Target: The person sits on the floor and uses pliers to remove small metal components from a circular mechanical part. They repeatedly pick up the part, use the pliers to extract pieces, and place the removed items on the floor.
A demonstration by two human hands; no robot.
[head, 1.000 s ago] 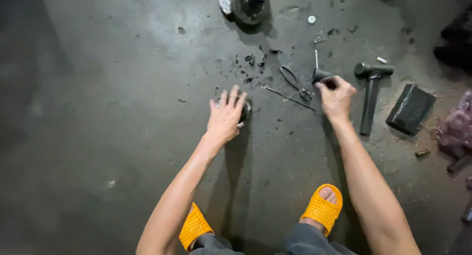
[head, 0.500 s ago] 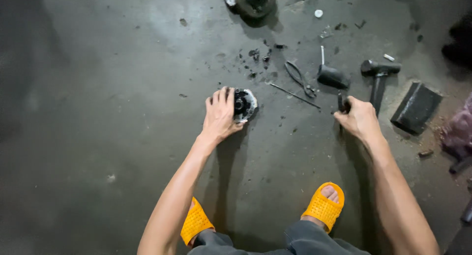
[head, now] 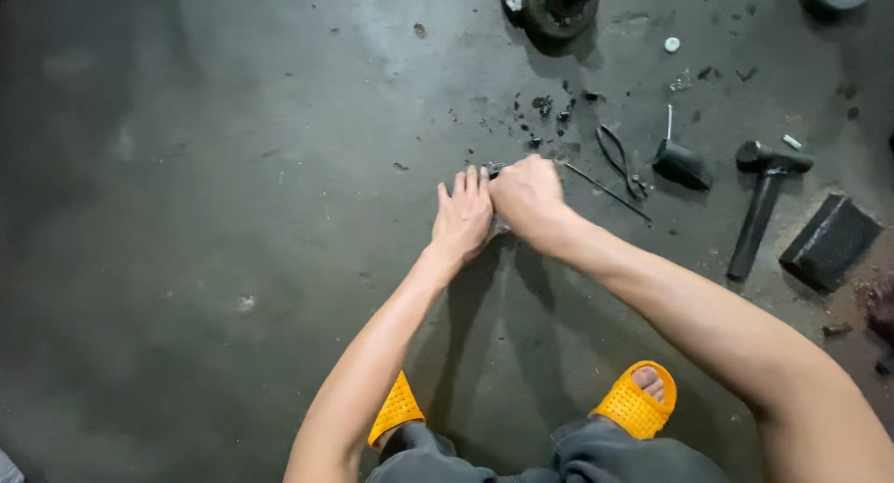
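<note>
A: So, hands first. What's up w/ them?

B: Both together on the floor (head: 233, 213). Left hand (head: 463, 217) lies flat, fingers (head: 458, 187) straight and spread a bit, pressing down on a small dark part (head: 495, 169). Only a sliver of that part shows, at the fingertips, between the two hands.

A: And the right?

B: Right hand (head: 528, 197) is curled into a fist, touching the left one. Looks closed around sth, but can't tell what; its grip is hidden from above.

A: Stuff nearby?

B: Just right of the fingers: a thin rod (head: 605, 190) lying on the floor, then pliers (head: 616, 157). Farther right, a short black tool w/ a thin shaft (head: 680, 162), a hammer (head: 762, 208), and a black block (head: 829, 241), all well apart from the hands. Beyond the fingers, black crumbs (head: 549, 110) scattered, and a round metal assy (head: 554, 3) at the top edge. Small white cap (head: 671, 44) near it.

A: Below?

B: Yellow sandals (head: 636, 404), one each side of the arms, person squatting.
</note>
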